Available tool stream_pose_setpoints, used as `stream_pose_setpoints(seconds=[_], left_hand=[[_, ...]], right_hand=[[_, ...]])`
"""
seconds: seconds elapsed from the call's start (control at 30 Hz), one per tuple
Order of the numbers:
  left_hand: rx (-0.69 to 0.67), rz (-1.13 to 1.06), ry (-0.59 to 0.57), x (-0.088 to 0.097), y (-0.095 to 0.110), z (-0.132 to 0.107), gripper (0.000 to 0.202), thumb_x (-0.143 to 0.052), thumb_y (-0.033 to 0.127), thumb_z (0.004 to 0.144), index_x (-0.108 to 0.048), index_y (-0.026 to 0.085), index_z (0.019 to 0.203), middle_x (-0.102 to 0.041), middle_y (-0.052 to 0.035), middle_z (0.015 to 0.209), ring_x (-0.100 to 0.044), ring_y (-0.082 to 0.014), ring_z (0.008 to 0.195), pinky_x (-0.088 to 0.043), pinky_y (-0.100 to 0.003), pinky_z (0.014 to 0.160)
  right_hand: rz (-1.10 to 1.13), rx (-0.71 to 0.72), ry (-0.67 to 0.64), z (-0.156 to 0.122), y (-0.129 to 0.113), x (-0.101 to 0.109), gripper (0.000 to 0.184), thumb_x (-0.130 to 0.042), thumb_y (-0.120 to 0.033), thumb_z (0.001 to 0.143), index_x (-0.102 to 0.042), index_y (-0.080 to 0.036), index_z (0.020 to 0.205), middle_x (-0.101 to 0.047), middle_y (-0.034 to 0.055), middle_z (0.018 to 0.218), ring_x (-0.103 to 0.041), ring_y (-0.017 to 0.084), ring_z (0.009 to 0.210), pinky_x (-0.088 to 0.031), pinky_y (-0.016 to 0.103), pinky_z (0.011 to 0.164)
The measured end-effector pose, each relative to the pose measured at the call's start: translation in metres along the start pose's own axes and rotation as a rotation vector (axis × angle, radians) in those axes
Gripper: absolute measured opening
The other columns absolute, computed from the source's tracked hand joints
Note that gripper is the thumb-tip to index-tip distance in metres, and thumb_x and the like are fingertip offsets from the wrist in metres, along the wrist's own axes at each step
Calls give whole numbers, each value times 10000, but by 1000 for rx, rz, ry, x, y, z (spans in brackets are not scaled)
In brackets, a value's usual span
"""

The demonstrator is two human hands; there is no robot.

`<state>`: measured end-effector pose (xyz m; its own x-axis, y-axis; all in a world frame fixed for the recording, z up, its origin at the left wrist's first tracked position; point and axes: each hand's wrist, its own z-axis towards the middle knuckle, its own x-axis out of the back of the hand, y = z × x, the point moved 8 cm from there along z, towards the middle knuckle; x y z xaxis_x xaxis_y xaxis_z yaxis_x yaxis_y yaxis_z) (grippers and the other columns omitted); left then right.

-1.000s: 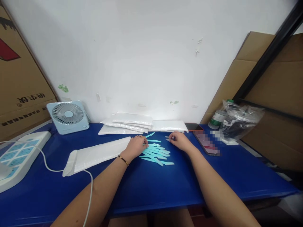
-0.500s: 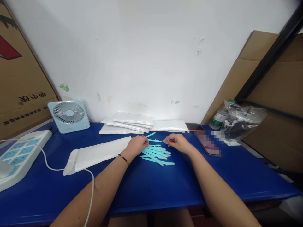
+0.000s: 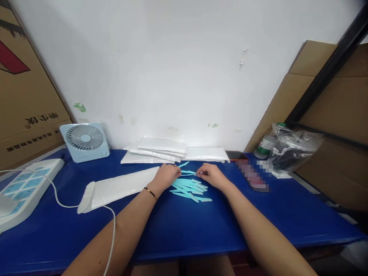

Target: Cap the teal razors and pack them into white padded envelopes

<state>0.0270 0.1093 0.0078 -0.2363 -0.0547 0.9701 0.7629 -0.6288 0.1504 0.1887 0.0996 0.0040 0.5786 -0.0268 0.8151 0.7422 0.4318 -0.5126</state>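
Note:
A loose pile of turquoise eyebrow razors (image 3: 188, 188) lies on the blue table in front of me. Just above it, my left hand (image 3: 169, 175) pinches one slim turquoise razor (image 3: 187, 175) by its handle end. My right hand (image 3: 211, 175) has its thumb and fingers closed around a small, clear piece, apparently a blade cap, at that razor's other end. Whether the piece sits on the blade I cannot tell. Another razor (image 3: 184, 164) rests behind my left fingers. A long white padded mailer (image 3: 120, 188) lies beside my left forearm.
Several white mailers (image 3: 161, 145) are stacked against the wall. A blue fan (image 3: 85, 142) and a power strip (image 3: 28, 188) stand left, with a white cable crossing my left forearm. Phones (image 3: 253, 176), a bottle (image 3: 263, 147) and a clear plastic bag (image 3: 296, 149) are on the right.
My right hand has moved slightly left, bringing the small clear piece to the end of the razor in my left hand. The left hand stays almost in place.

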Motion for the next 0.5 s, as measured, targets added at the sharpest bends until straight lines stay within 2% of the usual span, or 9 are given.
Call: stream_pose_setpoints(seconds=[0.5], left_hand=[[-39, 1, 10, -1, -1, 0, 252, -428, 238, 883, -654, 206, 776, -678, -33, 826, -607, -169, 782, -364, -264, 731]], right_hand=[[9, 24, 14, 1, -2, -1, 128, -606, -159, 762, -716, -216, 795, -616, 21, 794, -555, 119, 649, -428, 233, 630]])
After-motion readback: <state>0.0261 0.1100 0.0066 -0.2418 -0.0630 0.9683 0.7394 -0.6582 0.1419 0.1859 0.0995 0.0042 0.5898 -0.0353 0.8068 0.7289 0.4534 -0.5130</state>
